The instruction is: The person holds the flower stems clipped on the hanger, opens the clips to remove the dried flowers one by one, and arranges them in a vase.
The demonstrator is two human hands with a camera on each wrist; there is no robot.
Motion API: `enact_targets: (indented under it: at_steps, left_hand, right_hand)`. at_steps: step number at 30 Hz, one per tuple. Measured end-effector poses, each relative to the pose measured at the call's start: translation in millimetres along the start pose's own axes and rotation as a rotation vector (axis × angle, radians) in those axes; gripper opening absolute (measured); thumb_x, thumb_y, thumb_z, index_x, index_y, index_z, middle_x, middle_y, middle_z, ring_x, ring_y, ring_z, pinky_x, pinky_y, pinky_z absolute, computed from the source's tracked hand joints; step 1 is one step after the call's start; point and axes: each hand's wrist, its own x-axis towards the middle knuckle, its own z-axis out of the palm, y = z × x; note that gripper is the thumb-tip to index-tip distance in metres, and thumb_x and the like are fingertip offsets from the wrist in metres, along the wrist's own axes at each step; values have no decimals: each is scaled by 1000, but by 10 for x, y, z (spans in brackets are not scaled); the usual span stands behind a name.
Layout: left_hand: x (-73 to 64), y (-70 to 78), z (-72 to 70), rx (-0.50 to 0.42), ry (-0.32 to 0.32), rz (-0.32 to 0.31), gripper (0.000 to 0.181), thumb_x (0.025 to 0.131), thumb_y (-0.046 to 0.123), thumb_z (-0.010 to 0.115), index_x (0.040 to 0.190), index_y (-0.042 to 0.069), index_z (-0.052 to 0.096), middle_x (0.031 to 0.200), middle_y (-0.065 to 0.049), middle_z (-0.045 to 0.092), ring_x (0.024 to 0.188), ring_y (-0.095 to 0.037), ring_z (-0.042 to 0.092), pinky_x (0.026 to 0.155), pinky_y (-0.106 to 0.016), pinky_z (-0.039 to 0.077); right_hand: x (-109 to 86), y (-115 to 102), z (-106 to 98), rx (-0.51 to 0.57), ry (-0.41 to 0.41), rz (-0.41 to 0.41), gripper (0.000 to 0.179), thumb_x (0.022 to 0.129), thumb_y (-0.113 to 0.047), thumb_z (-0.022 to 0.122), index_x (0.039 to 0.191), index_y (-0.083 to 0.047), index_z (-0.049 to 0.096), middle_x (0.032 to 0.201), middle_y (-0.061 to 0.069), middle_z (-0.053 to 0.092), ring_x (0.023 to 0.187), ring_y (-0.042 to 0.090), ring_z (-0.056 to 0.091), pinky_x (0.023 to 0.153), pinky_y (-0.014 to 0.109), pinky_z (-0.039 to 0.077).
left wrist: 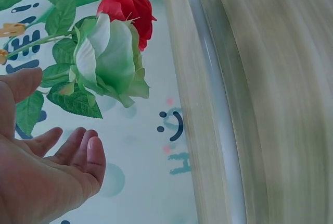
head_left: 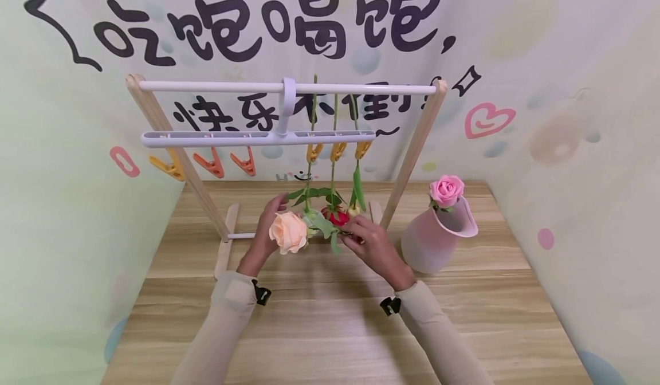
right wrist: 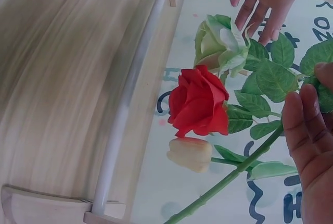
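My right hand (head_left: 373, 246) pinches the leafy green stem (right wrist: 229, 174) of a peach rose (head_left: 289, 232), whose bloom points left, in front of the rack. Near that bloom is my left hand (head_left: 264, 231); in the left wrist view its fingers are loosely bent and hold nothing. Beyond the hands, a pale green rose (left wrist: 112, 60), a red rose (right wrist: 197, 101) and a cream tulip (right wrist: 190, 154) hang upside down. Yellow clips (head_left: 337, 151) grip their stems along the right half of a lilac hanger (head_left: 216, 139).
Orange clips (head_left: 208, 162) and a yellow clip (head_left: 167, 167) dangle from the hanger's left half. A wooden rack (head_left: 412, 150) with a white top bar (head_left: 206, 86) supports it. On the table's right stands a pink pitcher-like vase (head_left: 430, 244) with a pink rose (head_left: 447, 191) in it.
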Motion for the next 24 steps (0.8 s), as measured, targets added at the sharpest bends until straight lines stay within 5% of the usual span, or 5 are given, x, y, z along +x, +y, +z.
enact_targets:
  at_steps: [4, 7, 15, 19, 24]
  left_hand:
    - [91, -132, 24, 254, -22, 216, 55, 91, 0, 62, 140, -12, 39, 136, -35, 43, 129, -49, 38, 107, -57, 35]
    - [176, -247, 43, 276, -7, 277, 53, 91, 1, 63, 139, -10, 42, 133, -35, 48, 126, -48, 43, 105, -53, 39]
    - [268, -362, 36, 114, -32, 346, 45, 94, -12, 48, 138, -15, 39, 126, -38, 52, 115, -35, 53, 89, -13, 41]
    - [299, -441, 24, 216, 13, 504, 49, 86, -15, 56, 133, -16, 44, 119, -35, 58, 109, -17, 57, 93, -13, 40]
    - [362, -534, 43, 307, 89, 617, 54, 78, -15, 63, 129, -16, 45, 119, -32, 59, 113, -32, 59, 101, -32, 46]
  right_hand:
    - [1, 9, -34, 17, 8, 6, 12, 82, -1, 78, 94, -4, 74, 92, 3, 65, 72, 8, 60, 60, 19, 51]
    - [4, 12, -62, 29, 9, 8, 12, 84, -2, 77, 95, -5, 74, 92, 3, 65, 71, 7, 59, 60, 17, 51]
    - [42, -12, -142, 32, 23, 27, 12, 85, -2, 76, 96, -6, 74, 95, 3, 66, 74, 7, 61, 61, 17, 52]
    - [77, -24, -178, 3, 51, 23, 10, 85, -2, 76, 94, -6, 74, 94, 4, 67, 73, 9, 62, 61, 18, 52]
    - [118, -42, -210, -7, 91, 21, 14, 84, -1, 76, 97, -6, 74, 91, 3, 68, 70, 9, 62, 59, 18, 52]
